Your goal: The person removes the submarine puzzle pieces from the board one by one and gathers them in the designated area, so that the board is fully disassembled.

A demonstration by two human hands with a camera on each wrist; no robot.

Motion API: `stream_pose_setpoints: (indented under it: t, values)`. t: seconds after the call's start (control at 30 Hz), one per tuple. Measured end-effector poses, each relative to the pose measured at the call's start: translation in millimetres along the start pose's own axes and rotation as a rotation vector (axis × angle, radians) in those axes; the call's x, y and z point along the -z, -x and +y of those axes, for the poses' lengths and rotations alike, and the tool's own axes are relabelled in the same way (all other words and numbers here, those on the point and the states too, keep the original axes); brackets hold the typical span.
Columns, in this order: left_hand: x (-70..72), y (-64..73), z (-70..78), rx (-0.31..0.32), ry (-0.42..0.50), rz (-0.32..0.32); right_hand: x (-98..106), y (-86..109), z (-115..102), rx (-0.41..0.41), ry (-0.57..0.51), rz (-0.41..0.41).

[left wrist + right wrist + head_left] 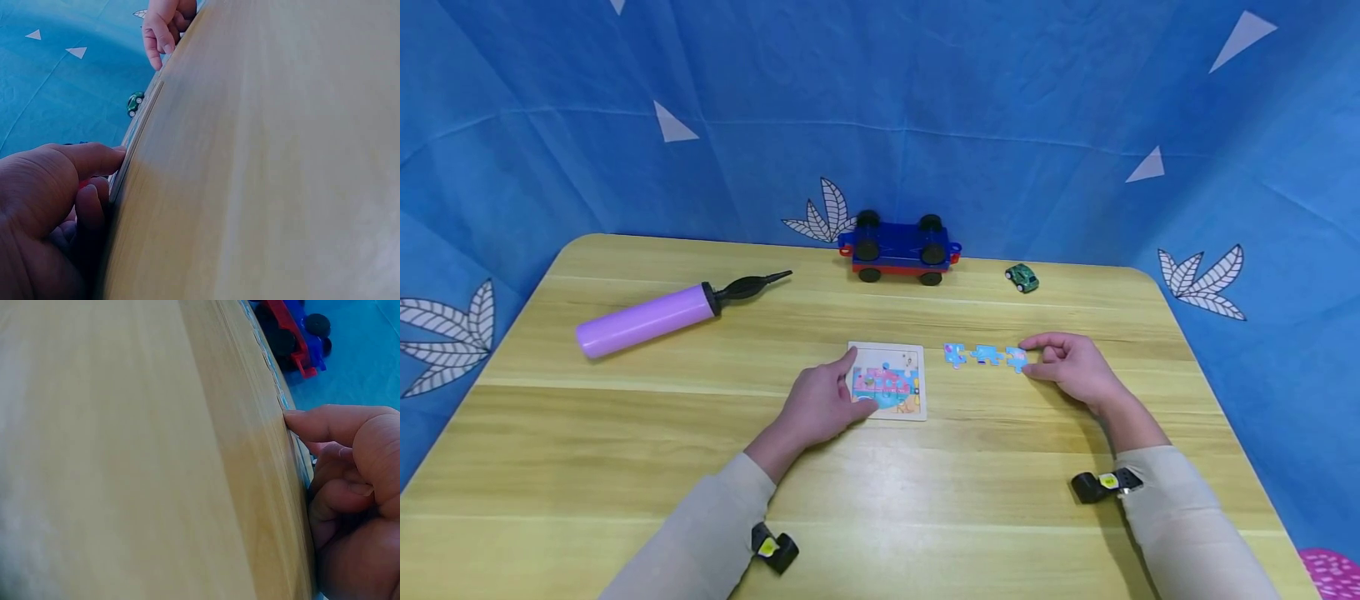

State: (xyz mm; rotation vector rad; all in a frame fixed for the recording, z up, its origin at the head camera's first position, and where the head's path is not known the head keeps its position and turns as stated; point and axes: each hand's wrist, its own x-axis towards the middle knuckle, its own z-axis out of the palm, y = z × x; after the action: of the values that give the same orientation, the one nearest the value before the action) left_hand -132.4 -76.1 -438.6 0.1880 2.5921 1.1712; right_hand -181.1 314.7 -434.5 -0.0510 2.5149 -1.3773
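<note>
While the left hand (820, 404) grips the jigsaw tray (877, 356) by its left side, the right hand (1078, 367) pinches, between thumb and forefinger, the rightmost jigsaw piece (1016, 358) in a loose row of three just right of the tray; a sideways nudge from that hand could shove it into the middle piece (986, 355); a slack left-hand hold might let the tray skid; the wood-grain table (970, 500) also bears a purple hand pump (647, 321), a blue-and-red toy wagon (901, 237) and a green toy car (1022, 277); blue printed cloth (1000, 108) hangs behind.
</note>
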Motion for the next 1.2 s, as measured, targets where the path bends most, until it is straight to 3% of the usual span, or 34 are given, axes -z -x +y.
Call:
stream_pose_setpoints:
  t: [0.63,1.2]
  values:
    - [0.2,1.7,1.0,-0.016,0.001,0.016,-1.2,0.7,0.2,0.004,0.006,0.012]
    - [0.9,0.7,-2.5,-0.039,0.012,0.003,-15.7,20.3,-1.5,0.105,-0.173,0.078]
